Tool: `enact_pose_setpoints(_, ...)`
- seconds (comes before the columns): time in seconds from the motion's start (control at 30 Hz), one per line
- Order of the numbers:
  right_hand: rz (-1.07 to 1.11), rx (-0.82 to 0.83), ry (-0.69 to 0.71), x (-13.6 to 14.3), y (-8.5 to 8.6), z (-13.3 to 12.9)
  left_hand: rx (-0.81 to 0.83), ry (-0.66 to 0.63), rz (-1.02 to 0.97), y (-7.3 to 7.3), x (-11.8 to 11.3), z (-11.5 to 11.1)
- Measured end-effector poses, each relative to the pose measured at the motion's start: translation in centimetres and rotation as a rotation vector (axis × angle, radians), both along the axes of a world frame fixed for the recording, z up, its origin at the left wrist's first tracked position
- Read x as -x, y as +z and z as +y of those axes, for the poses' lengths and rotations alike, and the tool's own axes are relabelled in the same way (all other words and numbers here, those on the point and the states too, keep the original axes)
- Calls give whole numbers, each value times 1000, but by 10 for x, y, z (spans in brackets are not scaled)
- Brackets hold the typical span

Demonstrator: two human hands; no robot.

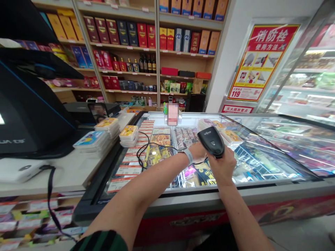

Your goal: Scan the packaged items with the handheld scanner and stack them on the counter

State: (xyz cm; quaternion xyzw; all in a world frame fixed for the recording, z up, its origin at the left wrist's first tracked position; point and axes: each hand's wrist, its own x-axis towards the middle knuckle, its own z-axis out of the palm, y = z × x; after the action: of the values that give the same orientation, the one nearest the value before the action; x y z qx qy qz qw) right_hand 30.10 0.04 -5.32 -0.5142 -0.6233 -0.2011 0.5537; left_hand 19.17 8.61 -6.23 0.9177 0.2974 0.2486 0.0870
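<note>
A black barcode scanner (211, 141) is in my right hand (224, 166), whose fingers close round its handle, above the glass top of a chest freezer. My left hand (198, 153), with a pale watch band on the wrist, reaches in beside the scanner. Its fingers are hidden behind the scanner, so I cannot see whether they hold anything. Just beyond both hands, several flat plastic packs with orange and yellow labels (232, 136) lie on the glass. A black cable (142, 153) loops over the freezer on the left and runs toward my hands.
Stacked packs (128, 135) rest on the freezer's left edge, and more packs (92, 140) on the counter. A dark checkout machine (34, 104) stands at the left. Price tags (128, 170) line the glass. Behind are shelves of boxes and bottles (125, 64).
</note>
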Motion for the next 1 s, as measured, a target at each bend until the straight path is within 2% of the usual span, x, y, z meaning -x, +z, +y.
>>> enact_pose_setpoints(0.2,-16,-1,54,-1,0,0,-33,92,64,-2,58,-22)
enact_pose_setpoints(0.4,-33,41,56,-2,-1,1,1,186,27,3,112,-38)
enact_pose_setpoints(0.57,-66,32,85,1,1,1,125,448,-69,-1,134,-46)
enact_pose_setpoints(0.7,-96,20,98,4,1,0,139,523,-85,-4,139,-45)
enact_pose_setpoints(0.83,-108,34,118,6,0,2,254,535,-346,0,148,-41)
enact_pose_setpoints(0.9,-105,33,135,6,0,2,428,494,-592,4,156,-39)
enact_pose_setpoints(1.0,-119,42,180,5,1,3,781,353,-958,14,170,-39)
